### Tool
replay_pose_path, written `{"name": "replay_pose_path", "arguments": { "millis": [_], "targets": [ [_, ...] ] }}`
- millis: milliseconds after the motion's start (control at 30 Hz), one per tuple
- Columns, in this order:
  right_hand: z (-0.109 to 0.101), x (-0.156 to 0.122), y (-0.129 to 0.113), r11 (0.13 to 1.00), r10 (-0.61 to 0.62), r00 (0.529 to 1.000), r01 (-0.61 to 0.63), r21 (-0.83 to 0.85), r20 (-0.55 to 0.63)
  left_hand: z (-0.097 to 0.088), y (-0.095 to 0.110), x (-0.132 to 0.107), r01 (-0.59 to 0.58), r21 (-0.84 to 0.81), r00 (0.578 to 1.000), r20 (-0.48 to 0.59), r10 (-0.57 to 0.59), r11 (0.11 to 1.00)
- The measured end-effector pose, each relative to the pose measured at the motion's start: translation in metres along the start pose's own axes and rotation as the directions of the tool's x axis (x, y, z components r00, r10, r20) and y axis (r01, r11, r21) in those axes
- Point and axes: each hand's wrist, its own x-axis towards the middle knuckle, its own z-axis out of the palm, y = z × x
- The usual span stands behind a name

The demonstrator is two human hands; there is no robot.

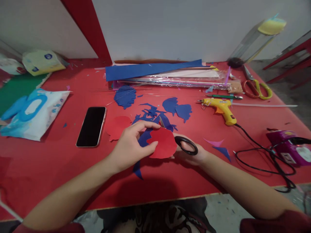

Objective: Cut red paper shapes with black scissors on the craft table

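Note:
My left hand (131, 140) pinches a red petal-shaped cutout (164, 145) between thumb and fingers, with a piece of blue sheet (143, 138) beneath it. My right hand (194, 156) is closed round black-handled scissors (178, 139). One loop of the scissors stands up beside the red cutout, and a blade tip shows past its far edge. The fingers of my right hand are mostly hidden behind the cutout. Another red cutout (119, 124) lies left of my hands. Blue scraps (150, 113) are heaped just beyond them.
Scalloped blue cutouts (125, 96) lie farther back, near wrapped craft sheets and sticks (175, 81). A phone (91, 127) and wipes pack (36, 113) are at left. At right are a yellow glue gun (222, 108), its cord, a purple power box (289, 147) and other scissors (261, 89).

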Motion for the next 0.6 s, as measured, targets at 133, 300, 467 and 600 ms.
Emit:
{"name": "replay_pose_path", "arguments": {
  "millis": [133,300,467,600],
  "targets": [
    [0.0019,0.0005,-0.0001,1.0,-0.01,1.0,0.01,-0.012,0.025,-0.002,0.002,0.0009,-0.01,0.048,1.0,0.017,0.009,0.999],
    [0.0032,0.0008,0.0002,1.0,-0.012,1.0,0.012,-0.006,0.017,-0.0046,0.001,0.0021,0.005,0.069,0.999,0.031,-0.007,0.998],
    [0.0006,0.0024,0.0031,0.998,-0.015,0.999,0.018,-0.065,0.047,-0.0053,0.0022,0.0013,0.007,0.048,1.0,0.029,-0.009,0.999],
    [0.0015,0.0017,0.0043,0.993,-0.028,0.998,0.033,-0.113,0.048,-0.0036,0.002,0.002,0.043,0.012,0.999,0.023,-0.044,0.999]
  ]
}}
